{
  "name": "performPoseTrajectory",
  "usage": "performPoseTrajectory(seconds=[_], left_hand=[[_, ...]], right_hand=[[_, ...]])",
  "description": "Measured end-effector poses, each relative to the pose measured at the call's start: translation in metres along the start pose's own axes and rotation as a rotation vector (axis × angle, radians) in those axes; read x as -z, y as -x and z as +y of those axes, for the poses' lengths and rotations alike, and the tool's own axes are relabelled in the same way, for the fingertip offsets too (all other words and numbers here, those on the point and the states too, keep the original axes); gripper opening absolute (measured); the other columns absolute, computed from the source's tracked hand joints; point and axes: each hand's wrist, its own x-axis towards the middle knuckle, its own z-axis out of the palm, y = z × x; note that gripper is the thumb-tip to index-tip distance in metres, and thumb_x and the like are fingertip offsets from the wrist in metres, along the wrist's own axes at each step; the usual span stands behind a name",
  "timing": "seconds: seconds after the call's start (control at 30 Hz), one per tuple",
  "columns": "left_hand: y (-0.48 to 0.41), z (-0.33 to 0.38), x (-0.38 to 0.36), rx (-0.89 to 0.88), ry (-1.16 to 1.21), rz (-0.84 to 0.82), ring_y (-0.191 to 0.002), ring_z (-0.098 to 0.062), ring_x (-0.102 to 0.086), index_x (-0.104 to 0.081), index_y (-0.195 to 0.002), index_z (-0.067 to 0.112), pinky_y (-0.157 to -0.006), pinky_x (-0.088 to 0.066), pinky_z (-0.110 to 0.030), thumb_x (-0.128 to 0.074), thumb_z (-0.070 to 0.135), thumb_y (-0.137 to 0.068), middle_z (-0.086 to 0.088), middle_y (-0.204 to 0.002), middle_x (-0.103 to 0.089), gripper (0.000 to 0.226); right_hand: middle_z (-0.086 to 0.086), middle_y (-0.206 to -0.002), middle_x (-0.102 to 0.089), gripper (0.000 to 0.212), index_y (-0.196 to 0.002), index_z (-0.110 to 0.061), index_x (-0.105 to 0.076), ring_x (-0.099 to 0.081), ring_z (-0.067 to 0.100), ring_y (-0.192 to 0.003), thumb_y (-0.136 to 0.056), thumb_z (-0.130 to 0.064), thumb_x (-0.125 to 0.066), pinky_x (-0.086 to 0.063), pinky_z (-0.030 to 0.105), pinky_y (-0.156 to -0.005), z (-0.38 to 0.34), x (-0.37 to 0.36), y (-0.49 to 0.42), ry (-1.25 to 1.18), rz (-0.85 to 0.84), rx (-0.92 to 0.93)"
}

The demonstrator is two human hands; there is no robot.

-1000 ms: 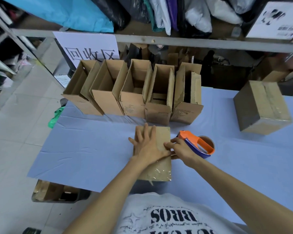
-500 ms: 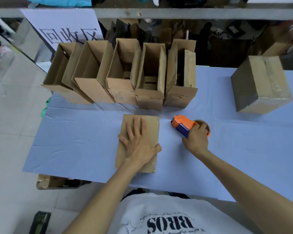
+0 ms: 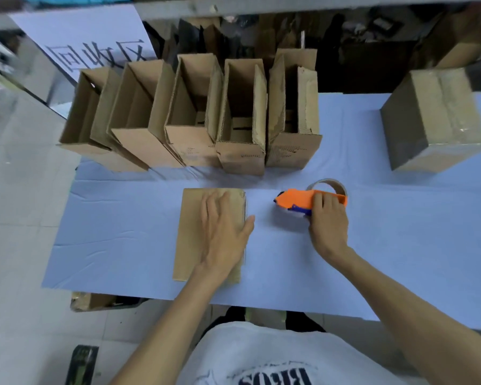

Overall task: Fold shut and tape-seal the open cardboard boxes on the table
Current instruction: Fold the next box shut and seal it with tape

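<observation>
My left hand (image 3: 222, 234) lies flat, fingers straight, on the closed box (image 3: 192, 240) at the table's (image 3: 400, 259) front edge, my right hand (image 3: 328, 226) grips the tape dispenser (image 3: 296, 200) just beside it, open boxes (image 3: 192, 145) line the back-left edge, and a wide strip of table shows between.

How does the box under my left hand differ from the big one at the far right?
The small box is narrower and looks flatter; the big box is bulkier and taller. The left hand rests flat on the small box; nothing touches the big box. The small box lies near the front by the tape dispenser; the big box stands apart at the back. Both are closed brown cardboard on the blue cover.
</observation>
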Motion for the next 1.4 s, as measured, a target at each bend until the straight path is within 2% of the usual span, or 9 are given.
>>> performPoseTrajectory(seconds=[0.17,0.37,0.47,0.6,0.7,0.87,1.1,1.27,1.4], left_hand=[[-0.019,0.019,0.014,-0.277,0.187,-0.101,-0.136,-0.011,-0.034,-0.039,-0.145,0.013,-0.106,-0.016,-0.002,-0.059,0.001,-0.086,0.000,-0.148,-0.038,0.063],[-0.015,0.024,0.021,-0.415,0.164,-0.047,-0.110,-0.009,-0.056,-0.064,-0.120,0.016,-0.090,-0.031,-0.001,-0.064,0.001,-0.081,0.005,-0.116,-0.064,0.042],[-0.013,0.021,0.029,-0.447,0.192,-0.028,-0.098,-0.005,-0.059,-0.067,-0.114,0.017,-0.084,-0.044,-0.012,-0.066,0.006,-0.084,0.008,-0.106,-0.065,0.033],[-0.012,0.015,0.038,-0.426,0.157,-0.036,-0.094,-0.005,-0.059,-0.069,-0.112,0.020,-0.082,-0.044,-0.019,-0.058,0.024,-0.091,0.008,-0.102,-0.067,0.024],[-0.015,0.010,0.039,-0.286,0.216,-0.069,-0.094,-0.006,-0.060,-0.072,-0.106,0.018,-0.083,-0.045,-0.020,-0.060,0.019,-0.093,0.007,-0.101,-0.067,0.018],[-0.021,0.010,0.044,0.018,0.542,-0.167,-0.098,-0.006,-0.060,-0.076,-0.093,0.017,-0.082,-0.043,-0.016,-0.059,0.011,-0.093,0.004,-0.105,-0.060,0.018],[-0.021,0.002,0.045,-0.011,0.563,-0.145,-0.086,-0.006,-0.069,-0.077,-0.092,0.023,-0.080,-0.055,-0.021,-0.075,0.009,-0.083,0.007,-0.093,-0.075,0.017],[-0.020,0.006,0.047,-0.102,0.450,-0.027,-0.078,-0.003,-0.067,-0.078,-0.094,0.016,-0.072,-0.054,-0.017,-0.075,0.014,-0.083,0.008,-0.086,-0.074,0.011],[-0.021,0.007,0.046,-0.071,0.438,-0.011,-0.072,-0.002,-0.064,-0.074,-0.097,0.020,-0.067,-0.051,-0.013,-0.076,0.017,-0.082,0.010,-0.076,-0.070,0.015]], right_hand=[[0.016,-0.084,-0.057,0.054,-0.099,-0.003,-0.049,-0.050,0.031,-0.074,-0.055,0.011,-0.078,-0.044,0.038,-0.059,-0.008,0.029,0.001,-0.022,0.183,0.246],[0.013,-0.080,-0.054,0.051,-0.094,-0.005,-0.049,-0.039,0.026,-0.073,-0.056,0.009,-0.080,-0.031,0.033,-0.064,-0.017,0.062,-0.001,-0.003,0.274,0.411],[0.013,-0.082,-0.057,0.047,-0.094,-0.005,-0.050,-0.051,0.030,-0.068,-0.062,-0.003,-0.085,-0.041,0.037,-0.058,-0.018,0.073,-0.006,-0.026,0.203,0.464],[0.009,-0.101,-0.062,0.054,-0.117,-0.008,-0.051,-0.061,0.029,-0.085,-0.070,0.003,-0.074,-0.051,0.039,-0.067,-0.023,0.088,-0.014,-0.185,-0.129,0.388],[-0.002,-0.109,-0.060,0.049,-0.127,-0.023,-0.044,-0.059,0.011,-0.088,-0.085,-0.003,-0.060,-0.048,0.022,-0.075,-0.029,0.096,-0.019,-0.473,-0.429,0.175],[-0.002,-0.112,-0.064,0.051,-0.128,-0.021,-0.043,-0.053,0.009,-0.087,-0.084,-0.003,-0.063,-0.044,0.025,-0.078,-0.028,0.093,-0.020,-0.250,-0.347,0.365],[0.010,-0.111,-0.062,0.053,-0.117,-0.006,-0.053,-0.057,0.030,-0.095,-0.070,0.003,-0.076,-0.050,0.039,-0.073,-0.030,0.092,-0.020,-0.211,-0.185,0.549],[-0.002,-0.111,-0.056,0.060,-0.129,-0.016,-0.042,-0.049,0.014,-0.090,-0.079,0.000,-0.071,-0.040,0.024,-0.075,-0.034,0.088,-0.021,-0.256,-0.248,0.478],[0.004,-0.111,-0.059,0.056,-0.124,-0.013,-0.047,-0.054,0.025,-0.092,-0.076,0.002,-0.072,-0.045,0.032,-0.074,-0.032,0.088,-0.023,-0.289,-0.234,0.508]])
